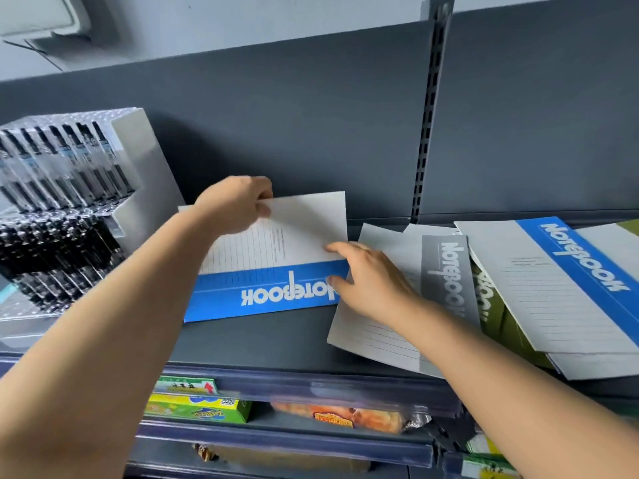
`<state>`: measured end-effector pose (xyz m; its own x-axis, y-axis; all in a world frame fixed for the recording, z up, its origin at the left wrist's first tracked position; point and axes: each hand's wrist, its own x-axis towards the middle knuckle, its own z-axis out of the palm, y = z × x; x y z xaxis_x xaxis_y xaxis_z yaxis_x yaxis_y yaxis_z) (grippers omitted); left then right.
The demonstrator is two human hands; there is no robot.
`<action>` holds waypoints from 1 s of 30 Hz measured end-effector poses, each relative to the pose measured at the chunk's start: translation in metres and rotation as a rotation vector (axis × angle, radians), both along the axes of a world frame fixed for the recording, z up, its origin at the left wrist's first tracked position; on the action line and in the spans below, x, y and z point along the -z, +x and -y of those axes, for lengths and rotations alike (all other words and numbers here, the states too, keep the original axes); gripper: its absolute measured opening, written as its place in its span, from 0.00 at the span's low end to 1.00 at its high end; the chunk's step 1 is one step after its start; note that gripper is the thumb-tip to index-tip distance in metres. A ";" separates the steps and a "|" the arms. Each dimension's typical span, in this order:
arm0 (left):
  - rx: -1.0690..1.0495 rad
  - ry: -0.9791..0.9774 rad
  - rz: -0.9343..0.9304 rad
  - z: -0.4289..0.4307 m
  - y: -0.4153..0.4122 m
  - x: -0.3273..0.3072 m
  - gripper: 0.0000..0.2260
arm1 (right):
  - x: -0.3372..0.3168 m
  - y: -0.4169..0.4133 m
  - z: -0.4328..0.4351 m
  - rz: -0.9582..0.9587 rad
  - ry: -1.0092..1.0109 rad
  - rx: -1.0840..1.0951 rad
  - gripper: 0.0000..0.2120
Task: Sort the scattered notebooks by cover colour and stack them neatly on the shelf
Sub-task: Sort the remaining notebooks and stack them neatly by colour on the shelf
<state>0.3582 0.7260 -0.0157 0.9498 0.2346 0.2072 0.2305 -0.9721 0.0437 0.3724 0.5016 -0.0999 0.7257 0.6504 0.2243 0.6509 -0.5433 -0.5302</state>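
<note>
A blue-banded notebook [276,267] lies on the dark shelf [262,340], its "Notebook" lettering upside down to me. My left hand [235,209] pinches its far top edge. My right hand [370,281] touches its right edge with thumb and fingertips. To the right lies a grey notebook [446,281], partly under my right wrist. A green notebook [498,316] shows beneath another blue notebook [567,271], which lies askew on top of the pile at the far right.
A clear acrylic display of black pens [62,202] stands on the shelf at the left. The dark back panel [294,126] and a slotted upright [428,115] close off the rear. Lower shelves hold packaged goods [197,406].
</note>
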 end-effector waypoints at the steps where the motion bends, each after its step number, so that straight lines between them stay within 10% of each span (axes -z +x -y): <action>1: -0.003 0.026 0.050 0.006 -0.006 -0.013 0.02 | -0.003 0.000 0.001 0.010 0.024 0.000 0.25; 6: -0.100 0.116 0.318 0.051 -0.025 -0.065 0.08 | -0.014 -0.006 0.020 -0.092 0.088 -0.021 0.31; 15: -0.113 -0.498 0.263 0.176 0.030 -0.026 0.05 | -0.011 0.037 0.139 -0.434 0.533 0.327 0.22; 25: -0.160 -0.415 -0.067 0.319 0.072 0.062 0.09 | 0.004 0.107 0.295 -0.350 0.293 0.534 0.02; 30: -0.192 -0.223 -0.180 0.343 0.062 0.074 0.12 | 0.003 0.098 0.316 -0.259 -0.217 0.452 0.29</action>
